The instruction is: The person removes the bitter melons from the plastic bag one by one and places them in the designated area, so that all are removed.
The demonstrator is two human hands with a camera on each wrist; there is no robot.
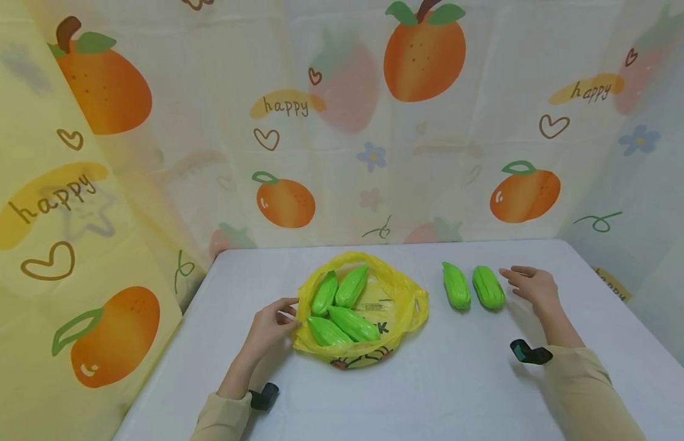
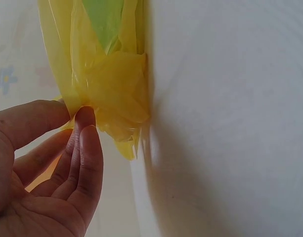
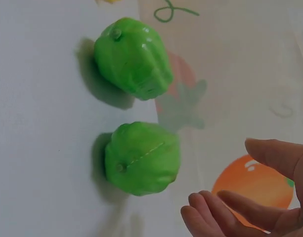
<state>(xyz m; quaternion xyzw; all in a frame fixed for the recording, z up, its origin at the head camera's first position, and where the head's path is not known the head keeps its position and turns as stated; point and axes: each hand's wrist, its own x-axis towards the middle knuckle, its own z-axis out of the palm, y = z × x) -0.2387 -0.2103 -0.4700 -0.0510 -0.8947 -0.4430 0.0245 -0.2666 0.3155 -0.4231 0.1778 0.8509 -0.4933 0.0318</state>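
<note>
A yellow plastic bag [image 1: 410, 300] lies spread on the table with its mouth facing up, and several green ribbed gourds [image 1: 353, 323] rest inside. At its left edge, my left hand [image 1: 268, 327] pinches the thin film between thumb and fingers. The left wrist view shows the gathered yellow bag [image 2: 114, 89] at the fingertips of that hand [image 2: 52, 163]. Two more gourds lie side by side to the right of the bag, one on the left [image 1: 456, 286] and one on the right [image 1: 488, 288]. Just beyond the right one hovers my right hand [image 1: 532, 286], fingers extended, holding nothing.
White cloth covers the table [image 1: 430, 392]. Behind it and to both sides hangs a pale curtain [image 1: 342, 196] printed with oranges, hearts and the word happy. A dark wrist device [image 1: 532, 353] sits at the right cuff, another [image 1: 265, 397] at the left.
</note>
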